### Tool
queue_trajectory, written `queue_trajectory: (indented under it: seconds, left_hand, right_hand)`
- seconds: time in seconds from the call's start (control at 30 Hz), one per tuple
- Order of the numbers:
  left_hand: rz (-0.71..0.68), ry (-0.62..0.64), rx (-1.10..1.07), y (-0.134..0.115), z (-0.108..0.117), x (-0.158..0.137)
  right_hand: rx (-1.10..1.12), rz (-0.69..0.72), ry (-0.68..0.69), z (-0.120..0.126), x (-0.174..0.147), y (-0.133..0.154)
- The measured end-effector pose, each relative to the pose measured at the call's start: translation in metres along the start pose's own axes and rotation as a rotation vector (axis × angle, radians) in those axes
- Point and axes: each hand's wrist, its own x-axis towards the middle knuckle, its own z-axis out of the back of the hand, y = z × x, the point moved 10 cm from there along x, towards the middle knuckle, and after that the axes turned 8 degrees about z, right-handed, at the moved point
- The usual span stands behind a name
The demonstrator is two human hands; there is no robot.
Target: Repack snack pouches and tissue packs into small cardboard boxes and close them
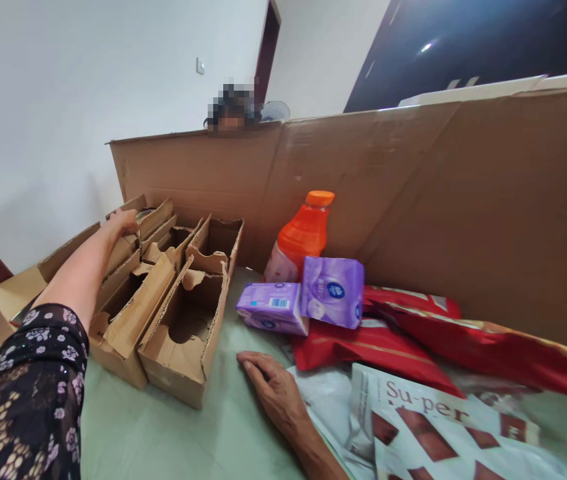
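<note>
The right hand (pixel 274 389) is lying flat and empty on the green table (pixel 173 433), as if bracing. Farther off, the left hand (pixel 122 222) is reaching across the cardboard dividers (pixel 173 300), fingers curling over the far divider's rim.

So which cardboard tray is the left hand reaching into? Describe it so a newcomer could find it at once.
Start at the tall brown cardboard wall behind the pale green tabletop. At its left end sits a cluster of open brown cardboard trays. The left hand rests on the far-left tray, the one nearest the wall's left corner, unlike the nearer trays, which no hand touches.
</note>
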Motion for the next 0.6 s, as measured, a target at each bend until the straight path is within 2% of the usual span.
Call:
queue_trajectory:
  seconds: [0.17, 0.4, 0.6]
  left_hand:
    - [0.055, -0.021, -0.006, 0.003, 0.004, -0.003]
    - [0.074, -0.153, -0.080, 0.008, 0.026, -0.019]
    - [0.034, -0.047, -0.158, 0.018, 0.026, -0.018]
  right_hand:
    - [-0.001, 0.006, 0.000, 0.000, 0.000, 0.000]
    - [-0.002, -0.001, 0.003, -0.001, 0.000, -0.002]
    - [-0.005, -0.001, -0.006, 0.000, 0.000, -0.003]
